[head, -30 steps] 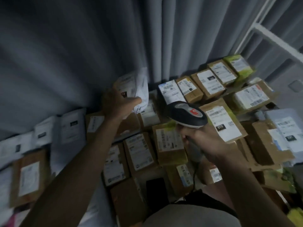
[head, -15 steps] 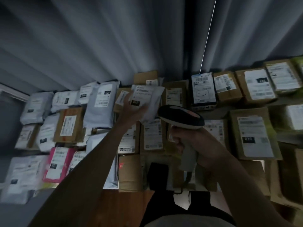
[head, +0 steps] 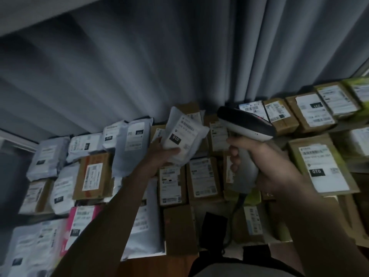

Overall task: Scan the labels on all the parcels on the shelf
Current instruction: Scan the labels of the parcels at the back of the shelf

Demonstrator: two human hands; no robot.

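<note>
My left hand holds a small white mailer parcel lifted above the others, its label with a black "010" tag facing me. My right hand grips the handle of a grey-and-black barcode scanner, whose head sits just right of the lifted parcel and points toward it. Below both hands, several cardboard boxes and grey poly bags with white labels cover the shelf. A cable hangs from the scanner's handle.
A grey curtain hangs right behind the parcels. A pink bag lies at the lower left, a large labelled box at the right, and a small black item near the front edge. Brown wood shows below the shelf.
My left hand has tilted and raised the white parcel so its label faces up. The scanner has moved up and closer to it. The view has shifted slightly.
</note>
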